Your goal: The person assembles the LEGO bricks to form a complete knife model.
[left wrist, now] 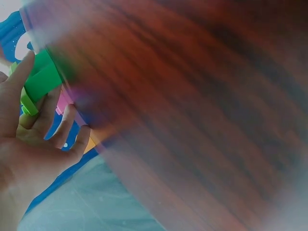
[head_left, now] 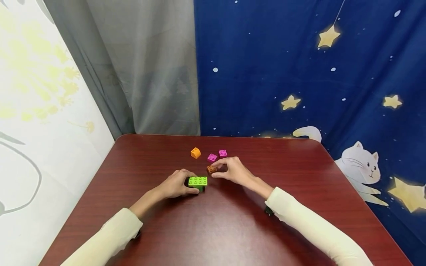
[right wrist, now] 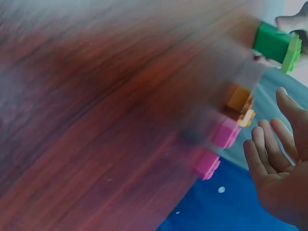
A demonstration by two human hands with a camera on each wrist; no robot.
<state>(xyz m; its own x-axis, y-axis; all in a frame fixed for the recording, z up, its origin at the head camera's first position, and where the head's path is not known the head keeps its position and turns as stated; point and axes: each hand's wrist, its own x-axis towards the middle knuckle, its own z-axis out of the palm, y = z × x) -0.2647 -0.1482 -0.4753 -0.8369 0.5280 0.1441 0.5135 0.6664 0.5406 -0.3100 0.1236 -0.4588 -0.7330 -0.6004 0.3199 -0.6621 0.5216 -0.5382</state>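
My left hand (head_left: 176, 183) grips a stack of toy building bricks, with a lime-green brick (head_left: 198, 181) on top of a darker green block (left wrist: 43, 79). Thumb and fingers lie on opposite sides of that stack. Just to its right in the head view, a small brown brick (head_left: 211, 169) stands on the table between the parted thumb and fingers of my right hand (head_left: 234, 170). The right wrist view shows those fingers apart from the brown brick (right wrist: 239, 100), holding nothing.
Beyond the hands lie two magenta bricks (head_left: 212, 157) and a rounded orange brick (head_left: 195, 153). All stand on a dark red-brown wooden table (head_left: 206, 229). Behind its far edge hang a grey curtain (head_left: 159, 74) and a blue starry curtain (head_left: 259, 74).
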